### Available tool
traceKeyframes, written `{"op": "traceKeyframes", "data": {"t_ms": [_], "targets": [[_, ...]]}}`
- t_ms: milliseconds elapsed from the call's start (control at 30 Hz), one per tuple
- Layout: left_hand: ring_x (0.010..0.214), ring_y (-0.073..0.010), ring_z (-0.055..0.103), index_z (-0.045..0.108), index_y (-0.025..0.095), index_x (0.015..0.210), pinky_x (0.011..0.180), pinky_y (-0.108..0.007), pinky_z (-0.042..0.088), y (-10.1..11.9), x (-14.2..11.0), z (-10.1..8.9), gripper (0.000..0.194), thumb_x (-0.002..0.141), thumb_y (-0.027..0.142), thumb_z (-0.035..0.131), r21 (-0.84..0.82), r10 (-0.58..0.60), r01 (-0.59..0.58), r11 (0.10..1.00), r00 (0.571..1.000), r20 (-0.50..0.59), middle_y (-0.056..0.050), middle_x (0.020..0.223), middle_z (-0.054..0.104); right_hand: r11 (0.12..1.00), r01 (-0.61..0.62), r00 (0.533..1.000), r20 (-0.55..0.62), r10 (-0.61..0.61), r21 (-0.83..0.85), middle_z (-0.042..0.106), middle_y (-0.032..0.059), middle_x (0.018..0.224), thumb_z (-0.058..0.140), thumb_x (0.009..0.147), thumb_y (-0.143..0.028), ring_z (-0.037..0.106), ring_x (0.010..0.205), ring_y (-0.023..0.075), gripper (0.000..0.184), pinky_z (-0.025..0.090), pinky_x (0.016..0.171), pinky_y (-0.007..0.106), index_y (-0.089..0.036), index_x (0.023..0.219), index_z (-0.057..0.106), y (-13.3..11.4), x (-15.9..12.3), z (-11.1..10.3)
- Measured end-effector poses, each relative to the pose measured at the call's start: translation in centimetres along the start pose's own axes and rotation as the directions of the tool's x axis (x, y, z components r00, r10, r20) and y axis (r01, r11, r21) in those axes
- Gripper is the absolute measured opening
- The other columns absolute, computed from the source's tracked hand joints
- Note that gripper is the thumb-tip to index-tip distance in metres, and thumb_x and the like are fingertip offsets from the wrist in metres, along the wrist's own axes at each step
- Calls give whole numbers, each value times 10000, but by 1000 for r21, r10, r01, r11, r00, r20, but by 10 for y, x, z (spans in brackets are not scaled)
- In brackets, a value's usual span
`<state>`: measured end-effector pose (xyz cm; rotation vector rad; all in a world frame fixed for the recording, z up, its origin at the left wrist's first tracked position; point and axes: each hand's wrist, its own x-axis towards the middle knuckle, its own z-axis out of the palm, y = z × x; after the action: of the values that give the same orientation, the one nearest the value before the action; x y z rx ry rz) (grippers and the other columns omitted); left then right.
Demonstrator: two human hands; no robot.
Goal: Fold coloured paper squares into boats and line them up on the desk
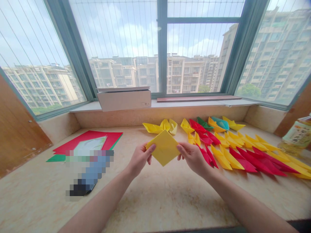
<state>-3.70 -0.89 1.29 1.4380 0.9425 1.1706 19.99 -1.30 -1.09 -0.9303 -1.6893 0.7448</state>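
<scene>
A yellow sheet of paper (162, 148), folded into a diamond, is held up in front of me above the counter. My left hand (141, 159) pinches its left corner between thumb and fingers. At the right corner, my right hand (190, 156) grips it the same way. One point of the diamond faces up and another down. Just behind it stand yellow paper boats (155, 127), partly covered by the paper. To the right of my right hand are rows of folded boats, among them red paper boats (245, 160) and yellow paper boats (222, 158).
Red paper sheets (70, 142) with green beneath and a clear packet (90, 144) lie at left, near a pixelated object (92, 173). A white box (125, 99) sits on the window ledge (194, 105). An oil bottle (297, 134) stands at far right on the counter (155, 204).
</scene>
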Motion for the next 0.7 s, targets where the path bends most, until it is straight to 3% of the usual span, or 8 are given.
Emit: {"op": "traceKeyframes", "data": {"t_ms": [133,233,333,500,700], "targets": [[486,-74,521,592,157,1161,498,-239,525,2,2,1,545,813,560,704,-183,1,-13,983,998,-67,35,744,569,971,186,981,-20,-191,-153,725,69,988,539,988,-446,674,840,211,315,550,712,321,-249,1128,741,0,0,-2],[675,-136,653,487,228,1307,693,-371,609,1,0,3,575,868,567,637,-362,20,-8,932,999,30,-46,1015,658,942,253,964,-22,-265,-221,686,75,1182,559,985,-387,661,1031,241,273,555,874,386,-296,1180,727,4,1,-3],[966,-219,688,488,259,1276,816,-433,598,0,-2,4,466,925,559,556,-458,57,-2,889,993,107,-90,1239,643,930,284,954,-28,-298,-234,614,80,1322,537,990,-311,615,1168,252,287,528,975,434,-315,1222,706,11,4,-4],[1066,-214,670,541,237,1172,946,-399,542,-2,-3,7,372,890,439,678,-420,110,-69,905,991,74,-65,1155,694,927,262,960,-21,-278,-267,472,102,1475,460,971,-200,519,1311,270,399,449,1090,487,-294,1309,650,12,4,-3],[1063,-194,667,580,217,1124,962,-329,518,-1,-4,11,358,854,394,733,-400,145,-131,907,989,6,-65,1181,663,889,282,959,88,-269,-362,202,93,1638,551,954,-332,229,1495,328,621,294,1181,548,-298,1540,349,0,-3,-6]]}}
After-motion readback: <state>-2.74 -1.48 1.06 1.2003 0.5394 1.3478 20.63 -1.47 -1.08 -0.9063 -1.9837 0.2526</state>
